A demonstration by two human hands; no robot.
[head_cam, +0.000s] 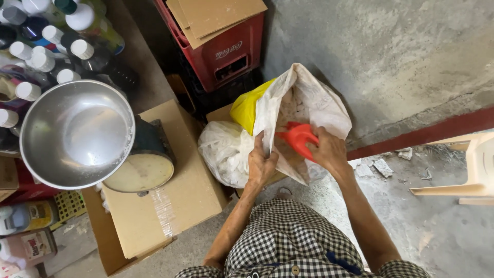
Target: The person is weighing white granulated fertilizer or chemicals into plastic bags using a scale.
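Your left hand (pixel 261 163) has its grip closed on the near edge of the white sack (pixel 303 110), pinching the rim and holding the mouth of the sack open. Your right hand (pixel 328 150) is closed around the handle of an orange plastic scoop (pixel 297 138), and the scoop sits inside the mouth of the sack, its front part pointing to the left. Inside the sack you can see a pale, lumpy content, but I cannot tell what it is.

The sack stands on the floor against the grey concrete wall (pixel 391 56), just in front of your knees. Touching it on the left side there is a yellow plastic bag (pixel 248 107), and below that a thin white plastic bag (pixel 224 150), which leans against the sack.

Further to the left, a cardboard box (pixel 175 206) carries a weighing scale (pixel 146 164) with a round dial, and a big shiny metal bowl (pixel 77 134) rests on top of the scale. Behind the bowl many bottles with white caps (pixel 46 36) stand close together. A red plastic crate (pixel 221 44) with pieces of cardboard on it is behind the sack, near the wall. At the right edge, part of a pale plastic chair (pixel 471 167) is visible, well apart from your hands.
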